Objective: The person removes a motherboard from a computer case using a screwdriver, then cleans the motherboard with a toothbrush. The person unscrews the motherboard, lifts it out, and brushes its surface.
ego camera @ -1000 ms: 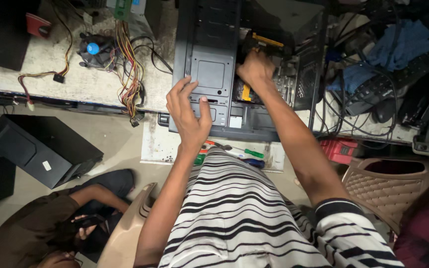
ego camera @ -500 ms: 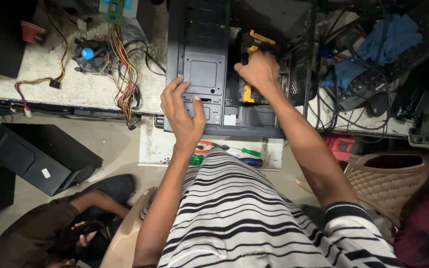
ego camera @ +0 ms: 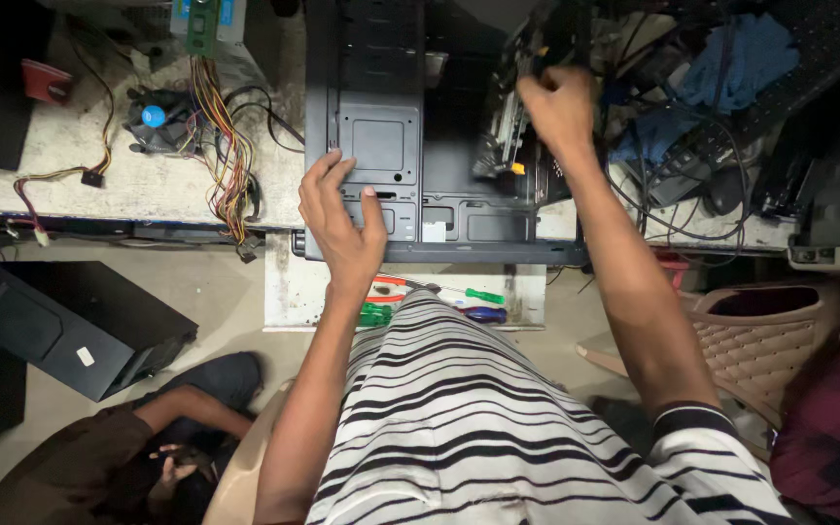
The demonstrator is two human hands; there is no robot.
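From the head view, the left hand (ego camera: 342, 226) lies flat with fingers spread on the near panel of the black case (ego camera: 381, 146), which lies on the bench (ego camera: 99, 170). The right hand (ego camera: 558, 107) is closed into a fist at the case's far right edge; what it grips cannot be told. Screwdrivers (ego camera: 459, 301) lie below the left hand. Coloured wires (ego camera: 221, 146) trail left of it.

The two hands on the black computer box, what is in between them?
In the head view, between the left hand and the right hand lies the open black computer case, its dark inside and a metal part with a small yellow bit.
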